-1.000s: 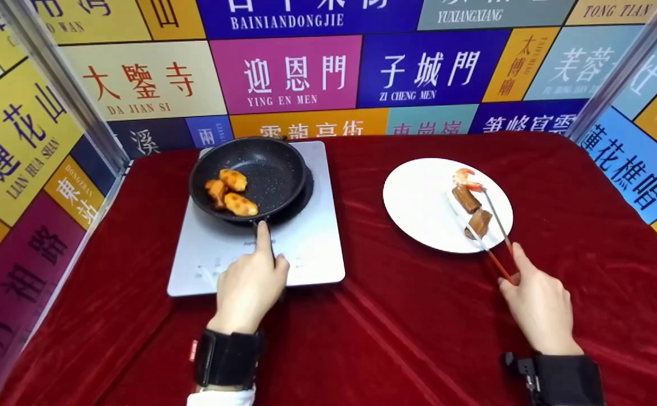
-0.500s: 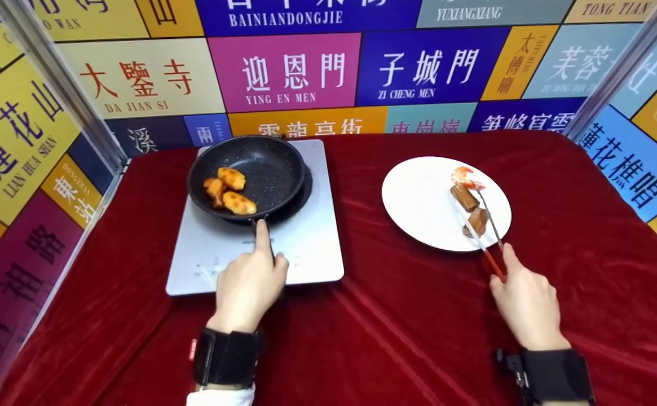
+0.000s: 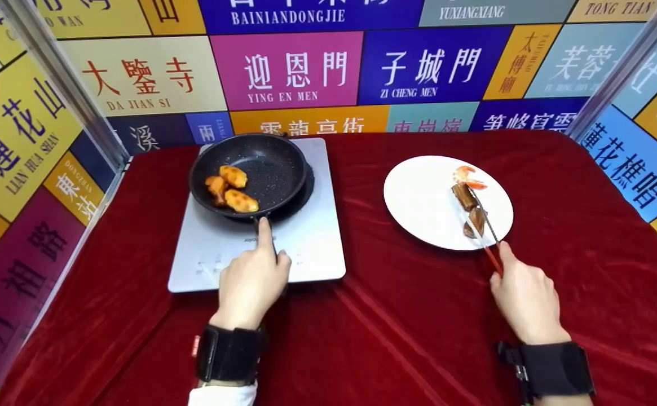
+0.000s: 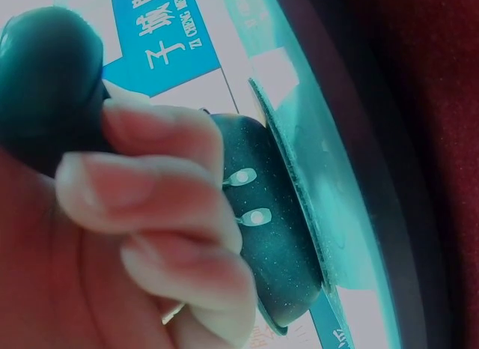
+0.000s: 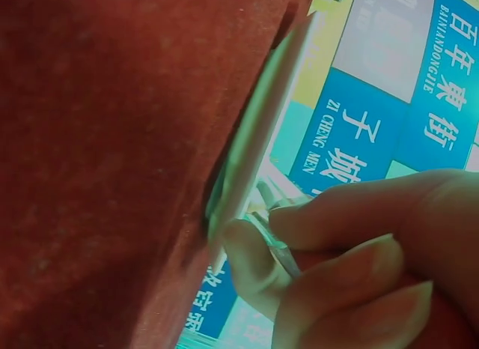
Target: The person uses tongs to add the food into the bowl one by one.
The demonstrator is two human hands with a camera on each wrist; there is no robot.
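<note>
My left hand (image 3: 254, 279) grips the handle of a black frying pan (image 3: 274, 175), with the index finger stretched along it. In the left wrist view the other fingers curl round the dark handle (image 4: 52, 79). Three browned pieces of food (image 3: 232, 189), like chicken wings, lie in the pan's left part. My right hand (image 3: 528, 301) holds red-ended chopsticks (image 3: 494, 260) over a white plate (image 3: 415, 197). The chopsticks straddle the nearer brown chunk (image 3: 473, 224); whether they touch it is unclear. Another brown chunk (image 3: 463, 197) and a shrimp (image 3: 468, 177) lie just beyond.
The pan sits on a silver-white induction cooker (image 3: 311, 254) at the left. A dark red velvet cloth (image 3: 373, 316) covers the table. Panels with large lettering (image 3: 294, 70) stand behind and at both sides, joined by metal posts (image 3: 74, 90).
My right hand has shifted left, and the chopsticks have closed in from beside the shrimp to the brown chunks. The left hand, pan and food in it keep their places.
</note>
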